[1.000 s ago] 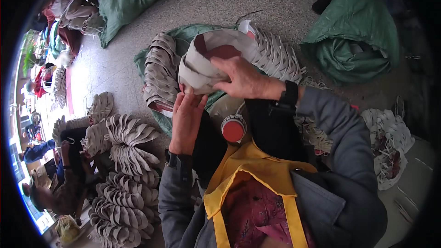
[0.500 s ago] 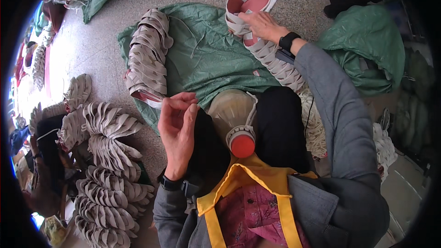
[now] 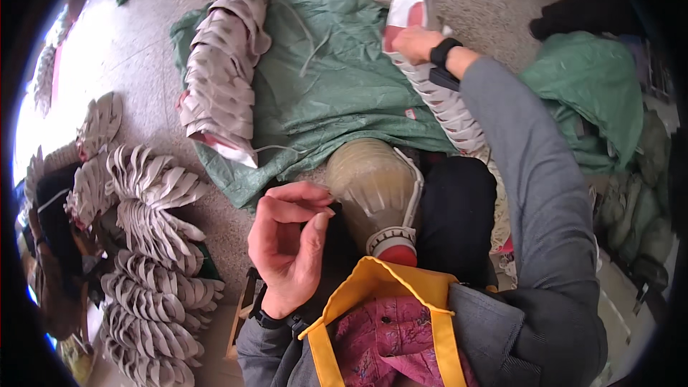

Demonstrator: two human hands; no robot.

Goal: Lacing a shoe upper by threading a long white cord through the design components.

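My right hand (image 3: 419, 46) is closed on the top shoe upper (image 3: 410, 6) of a nested row of pale woven uppers (image 3: 453, 116) on the right; its white lining and pinkish inside face upward. Nearer to me, my left hand (image 3: 290, 240) hovers over my left thigh, with thumb and forefinger in a pinch. Whether anything small sits between those fingertips cannot be made out. A large clear plastic bottle (image 3: 365, 172) with a red cap (image 3: 396, 254) and a pale cord stands between my legs. Another row of nested uppers (image 3: 226, 72) lies on the left.
Both rows lie on a spread green woven sack (image 3: 326, 100) with a loose string. Fanned stacks of pale uppers (image 3: 161, 290) stand at the left. A second green sack (image 3: 591, 93) is bunched up at the right, near dark-clothed legs (image 3: 588, 11).
The view has shifted. My right hand has closed around the top upper, which now stands more upright and narrow. My left hand has moved slightly right, its thumb and forefinger still near each other.
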